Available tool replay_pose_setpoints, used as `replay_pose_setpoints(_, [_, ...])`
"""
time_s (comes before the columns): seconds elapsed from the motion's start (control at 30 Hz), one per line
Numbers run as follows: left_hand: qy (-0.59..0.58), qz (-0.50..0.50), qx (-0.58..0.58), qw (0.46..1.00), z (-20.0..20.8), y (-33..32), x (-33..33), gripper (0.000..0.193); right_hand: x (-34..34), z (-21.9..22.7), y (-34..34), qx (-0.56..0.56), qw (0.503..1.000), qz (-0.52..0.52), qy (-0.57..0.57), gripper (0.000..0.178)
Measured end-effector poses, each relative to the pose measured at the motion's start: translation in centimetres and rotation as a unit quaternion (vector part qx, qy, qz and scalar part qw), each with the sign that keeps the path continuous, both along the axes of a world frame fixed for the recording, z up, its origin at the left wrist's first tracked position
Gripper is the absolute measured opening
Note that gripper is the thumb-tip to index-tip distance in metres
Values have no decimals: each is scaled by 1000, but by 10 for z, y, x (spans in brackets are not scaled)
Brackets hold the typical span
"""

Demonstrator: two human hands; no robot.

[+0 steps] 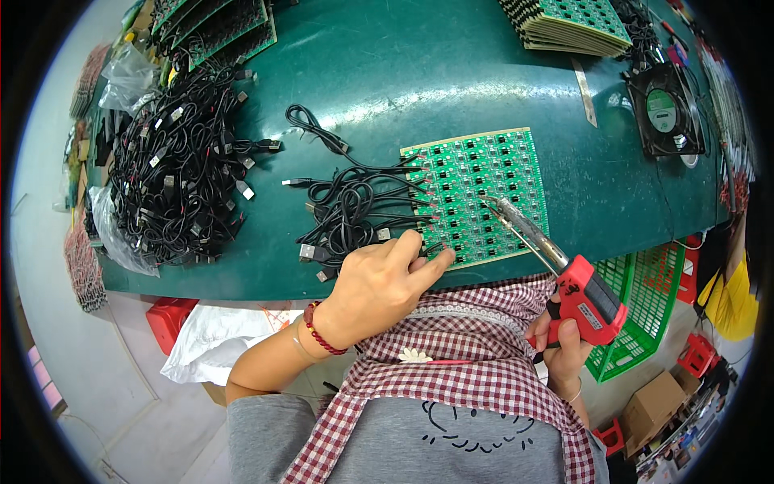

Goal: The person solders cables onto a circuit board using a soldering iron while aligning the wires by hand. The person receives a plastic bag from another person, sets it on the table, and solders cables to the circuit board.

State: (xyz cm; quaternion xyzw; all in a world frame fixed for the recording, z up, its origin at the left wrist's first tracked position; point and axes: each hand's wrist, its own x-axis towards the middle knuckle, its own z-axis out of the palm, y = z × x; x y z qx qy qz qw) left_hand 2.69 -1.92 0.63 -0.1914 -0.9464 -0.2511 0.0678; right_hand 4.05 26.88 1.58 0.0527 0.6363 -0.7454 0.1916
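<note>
The green circuit-board panel [516, 173] is lying flat on the worktop [347, 60], and your left grip [380, 281] is resting at its near left corner. Your thumb and fingers are bunching around a black cable end [434, 248] there; I cannot tell whether they are pinching it, as the contact is partly hidden. Your right grip [564, 343] is wrapping round the handle of a red-and-black soldering gun [592, 305], nearer to you than the panel and to its right. The gun's barrel is slanting over the panel, its tip sitting above the middle; I cannot tell whether it is touching.

Black cables [348, 211] are tangling just left of the panel, several running their red wire ends onto its left edge and crowding that side. A larger cable pile [173, 173] is spreading farther left of the panel. A board stack [568, 28] is standing beyond the panel to the right, a metal strip [584, 93] is lying beside that stack, and a black fan [665, 109] is sitting well right of the panel.
</note>
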Motion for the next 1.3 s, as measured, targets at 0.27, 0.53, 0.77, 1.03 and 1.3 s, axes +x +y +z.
replay_pose_setpoints(0.27, [-33, 24, -11, 999, 1, 2, 3, 40, 11, 6, 8, 26, 999, 28, -33, 45])
replay_pose_setpoints(0.53, [-17, 48, 16, 999, 0, 4, 3, 33, 17, 8, 8, 65, 994, 63, -62, 37])
replay_pose_setpoints(0.77, [-10, 56, -4, 998, -1, 3, 5, 32, 15, 8, 6, 76, 993, 77, -53, 39])
replay_pose_setpoints(1.03, [-7, 53, -31, 998, 1, 3, 3, 32, 17, 7, 6, 72, 993, 74, -54, 35])
replay_pose_setpoints(1.3, [-2, 68, -6, 998, -1, 5, 4, 31, 17, 9, 6, 71, 991, 96, -52, 27])
